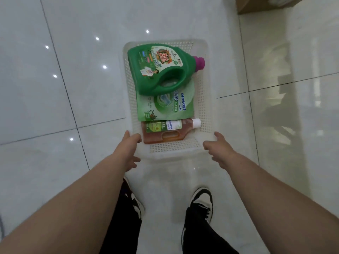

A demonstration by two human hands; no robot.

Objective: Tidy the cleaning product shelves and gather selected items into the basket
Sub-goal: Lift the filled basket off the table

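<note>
The inside of the white perforated plastic basket point(205, 107) is almost wholly filled. The far end is taken up by a green handled detergent jug with a purple cap point(157, 70) laid on its side, the middle by a flat green refill pouch point(165, 109) partly under the jug, and the near end by an amber bottle with a white cap point(165, 133). Narrow bare strips are left along the right and near walls. The near corners are occupied by the left hand point(131, 149) and the right hand point(220, 147). Open glossy white tiled floor point(55, 107) surrounds the basket; a brown cardboard box point(266, 5) stands well apart, far right.
</note>
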